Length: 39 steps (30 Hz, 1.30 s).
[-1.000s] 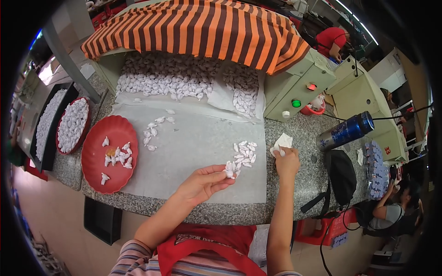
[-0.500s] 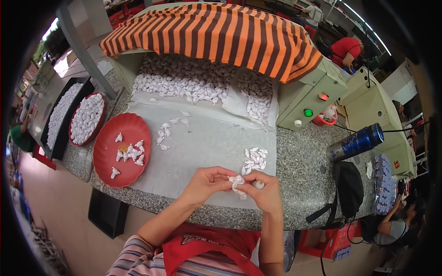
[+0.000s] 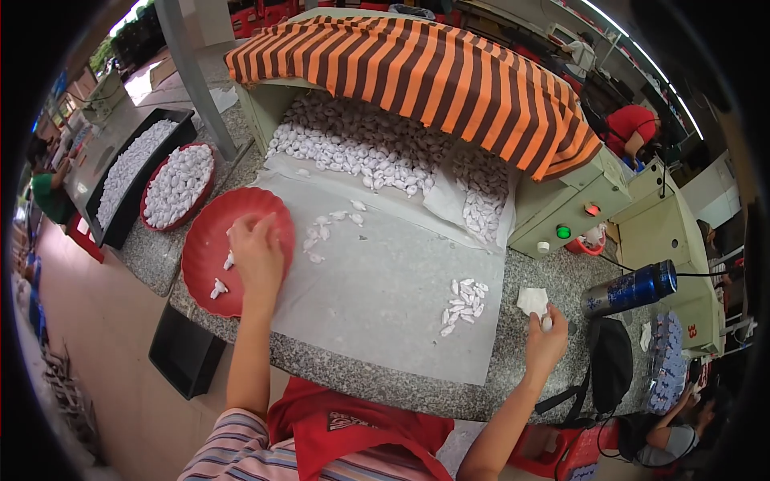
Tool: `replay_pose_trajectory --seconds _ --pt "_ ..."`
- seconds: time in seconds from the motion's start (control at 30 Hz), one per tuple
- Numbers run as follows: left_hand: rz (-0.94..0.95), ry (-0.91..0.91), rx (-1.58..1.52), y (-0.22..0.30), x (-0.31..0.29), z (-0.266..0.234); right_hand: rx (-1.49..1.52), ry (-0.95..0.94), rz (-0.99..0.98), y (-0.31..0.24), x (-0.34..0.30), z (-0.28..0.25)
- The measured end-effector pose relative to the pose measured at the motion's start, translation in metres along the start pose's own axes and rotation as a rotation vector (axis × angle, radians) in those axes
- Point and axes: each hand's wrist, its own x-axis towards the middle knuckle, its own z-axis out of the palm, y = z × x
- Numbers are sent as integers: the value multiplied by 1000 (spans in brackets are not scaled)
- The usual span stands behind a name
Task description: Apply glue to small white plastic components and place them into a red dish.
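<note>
My left hand [image 3: 258, 250] is over the red scalloped dish [image 3: 192, 260], its fingers curved downward and apart. It covers most of the small white lobed pieces there; one piece [image 3: 217, 289] lies uncovered nearer the rim. No held thing shows in that hand. On the right, beyond the paper's edge, my right hand [image 3: 547, 341] pinches a pale square of cloth or paper [image 3: 532, 301]. A small white rounded thing [image 3: 547, 324] shows at the same fingers. To its left, a group of slim white pieces [image 3: 464, 306] lies on the white sheet [image 3: 377, 313].
A machine under a striped cloth [image 3: 417, 80] holds many white pieces. Left stand a full red bowl [image 3: 178, 186] and a black tray [image 3: 180, 128]. A blue bottle [image 3: 630, 289] and black bag [image 3: 611, 365] lie right. Other people sit or bend nearby.
My hands were together over the sheet's front edge, working a white piece. They have parted: the left went to the red dish, the right moved right with the pale square.
</note>
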Motion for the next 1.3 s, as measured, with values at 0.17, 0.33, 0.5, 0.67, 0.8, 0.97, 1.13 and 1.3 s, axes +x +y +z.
replay_pose_trajectory --seconds 0.17,0.33,0.5,0.67,0.8,0.97,1.13,1.3 --pt "-116 -485 -234 74 2 71 774 -345 227 -25 -21 -5" --pt "-100 -411 -202 82 -6 101 969 -435 176 -34 -47 -16" --pt "-828 -886 -1515 118 -5 28 1284 -524 303 -66 -60 -29" --pt "-665 -1142 -1646 140 -27 -29 1221 -344 238 -98 -76 -41" --pt "-618 -931 -1490 153 -30 -56 894 -195 -191 -106 -91 -65" --pt "-415 -790 -1551 149 -33 -62 770 -84 -450 -113 -91 -68" --pt "-526 -826 -1643 148 -34 -65 735 -83 -489 -119 -93 -70" --pt "-545 -845 -1650 147 -32 -69 733 -98 -507 -121 -91 -71"
